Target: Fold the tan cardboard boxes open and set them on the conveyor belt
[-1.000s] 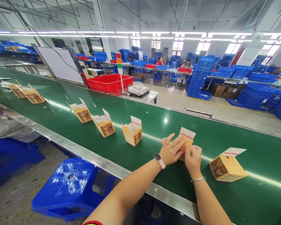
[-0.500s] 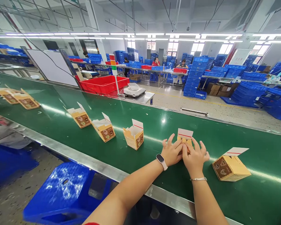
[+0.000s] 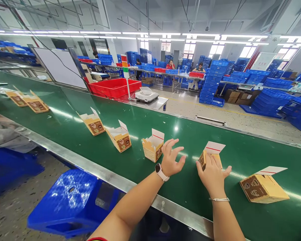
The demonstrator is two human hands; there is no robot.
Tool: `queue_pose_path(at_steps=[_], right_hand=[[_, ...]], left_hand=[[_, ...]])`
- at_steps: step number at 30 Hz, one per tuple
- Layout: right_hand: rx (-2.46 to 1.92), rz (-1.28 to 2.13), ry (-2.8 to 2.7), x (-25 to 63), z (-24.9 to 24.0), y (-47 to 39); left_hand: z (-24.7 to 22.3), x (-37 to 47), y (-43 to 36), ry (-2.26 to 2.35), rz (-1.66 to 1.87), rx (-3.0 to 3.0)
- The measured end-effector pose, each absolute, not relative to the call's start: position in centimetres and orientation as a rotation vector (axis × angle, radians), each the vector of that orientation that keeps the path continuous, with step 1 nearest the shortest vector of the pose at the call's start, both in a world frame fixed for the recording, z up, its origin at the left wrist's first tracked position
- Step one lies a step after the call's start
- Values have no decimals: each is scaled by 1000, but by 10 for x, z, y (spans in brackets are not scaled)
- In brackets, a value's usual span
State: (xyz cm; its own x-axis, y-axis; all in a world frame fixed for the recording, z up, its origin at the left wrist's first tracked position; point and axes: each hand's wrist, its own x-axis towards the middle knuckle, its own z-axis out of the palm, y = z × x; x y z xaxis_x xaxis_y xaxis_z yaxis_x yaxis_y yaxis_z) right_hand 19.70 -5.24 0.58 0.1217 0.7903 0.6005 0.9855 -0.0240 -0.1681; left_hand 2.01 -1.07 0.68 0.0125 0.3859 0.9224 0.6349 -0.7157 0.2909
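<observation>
A row of small yellow cartons with brown printed fronts and raised white flaps lies on a green conveyor belt. My right hand rests on one carton, fingers spread over its top. My left hand hovers open above the belt, holding nothing, between that carton and an open carton just to its left. Another carton lies on its side to the right. Two more cartons follow on the left.
A blue plastic stool stands below the belt's steel edge. More cartons lie at the far left. Beyond the belt are a red bin, a scale, stacked blue crates and seated people at tables.
Both hands were pressed together on the carton. Now my left hand has let go and lifted away to the left with fingers spread, and my right hand alone rests on the carton.
</observation>
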Motion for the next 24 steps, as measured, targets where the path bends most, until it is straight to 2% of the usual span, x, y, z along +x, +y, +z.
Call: queue_pose_path(at_steps=[5, 8, 12, 15, 17, 20, 22, 24], right_hand=[[-1960, -457, -1613, 210, 5, -49], [-1834, -529, -1424, 214, 7, -47], [-1567, -737, -1227, 223, 14, -51], [-1424, -847, -1195, 224, 19, -57], [-1324, -845, -1261, 216, 20, -61], [-1177, -606, -1577, 195, 15, -62], [-1119, -357, -1833, 181, 5, -60], [-1087, -187, -1989, 174, -7, -54]], left_hand=[[24, 17, -20, -818, -1943, -1975], [30, 7, -19, -786, -1959, -1815], [32, -25, -7, -813, -2042, -1411], [27, -43, 10, -1068, -2200, -1328], [21, -44, 20, -1390, -2409, -1482], [7, -29, 31, -1692, -2785, -1915], [-4, -12, 33, -1562, -2895, -2260], [-12, 5, 31, -1228, -2749, -2573]])
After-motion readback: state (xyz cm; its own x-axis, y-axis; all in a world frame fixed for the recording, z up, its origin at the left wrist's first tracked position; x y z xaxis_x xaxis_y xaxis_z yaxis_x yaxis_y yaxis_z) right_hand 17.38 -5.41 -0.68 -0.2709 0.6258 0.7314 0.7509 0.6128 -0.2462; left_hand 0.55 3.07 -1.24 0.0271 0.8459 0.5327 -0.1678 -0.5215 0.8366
